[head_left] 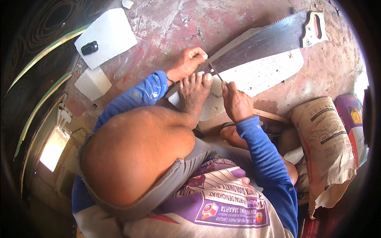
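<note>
A large hand saw [266, 41] with a pale handle [311, 29] lies across pale, speckled slabs [258, 73], its toothed edge facing up-left. My bare left foot [192, 91] rests at the narrow end of the blade. A thin dark rod [216, 72], apparently a file, crosses the blade near that end. My left hand [188, 63] pinches the rod's upper end, just above my toes. My right hand [236, 101] is closed on its lower end, to the right of the foot.
White pieces [103, 33] lie at upper left, one carrying a small black object [89, 47], beside a clear plastic bag [131, 63]. Crumpled paper sacks [317, 139] lie at right, near a wooden strip [272, 115]. Dark curved panels [27, 59] stand along the left.
</note>
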Demonstrator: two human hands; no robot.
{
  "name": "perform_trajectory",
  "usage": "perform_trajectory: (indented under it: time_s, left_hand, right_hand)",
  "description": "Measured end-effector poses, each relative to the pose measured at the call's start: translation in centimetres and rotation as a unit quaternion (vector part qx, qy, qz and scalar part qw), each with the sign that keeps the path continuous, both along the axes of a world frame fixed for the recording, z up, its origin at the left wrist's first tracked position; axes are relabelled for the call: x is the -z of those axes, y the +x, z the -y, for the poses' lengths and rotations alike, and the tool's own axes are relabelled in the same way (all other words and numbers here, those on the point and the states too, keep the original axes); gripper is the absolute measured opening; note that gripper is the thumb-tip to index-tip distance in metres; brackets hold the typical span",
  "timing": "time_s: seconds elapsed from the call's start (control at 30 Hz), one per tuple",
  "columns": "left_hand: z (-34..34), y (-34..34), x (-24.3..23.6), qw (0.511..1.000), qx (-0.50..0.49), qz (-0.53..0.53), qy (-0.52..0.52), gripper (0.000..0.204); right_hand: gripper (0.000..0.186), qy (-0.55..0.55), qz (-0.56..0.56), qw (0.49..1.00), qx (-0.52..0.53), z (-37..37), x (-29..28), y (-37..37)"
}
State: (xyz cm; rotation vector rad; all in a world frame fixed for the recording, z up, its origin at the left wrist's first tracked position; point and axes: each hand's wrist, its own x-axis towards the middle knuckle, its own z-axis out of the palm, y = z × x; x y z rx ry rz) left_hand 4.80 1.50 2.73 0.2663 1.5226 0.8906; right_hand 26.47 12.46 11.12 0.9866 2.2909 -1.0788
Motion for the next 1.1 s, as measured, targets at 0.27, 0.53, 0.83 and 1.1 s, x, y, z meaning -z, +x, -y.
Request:
perform_trajectory:
  time_s: [0.27, 0.53, 0.83, 1.1]
  left_hand:
    - [0.9, -2.2, 1.7, 0.999, -0.014, 0.004, 0.030, 0.014]
    - [0.0, 0.4, -0.7, 1.000, 0.014, 0.016, 0.013, 0.018]
    - [0.4, -4.1, 2.8, 0.998, -0.052, -0.021, -0.013, 0.015]
    - [0.2, -0.2, -0.6, 1.000, -0.001, 0.005, 0.028, 0.018]
  right_hand:
    - [0.025, 0.010, -0.031, 0.999, -0.003, -0.3, 0.9, -1.1]
    - [0.026, 0.004, -0.026, 0.999, 0.028, 0.7, -0.1, 1.7]
    - [0.023, 0.019, -0.055, 0.998, 0.006, 0.2, 3.2, -4.0]
    - [0.025, -0.011, -0.007, 1.000, 0.012, -0.1, -0.1, 1.0]
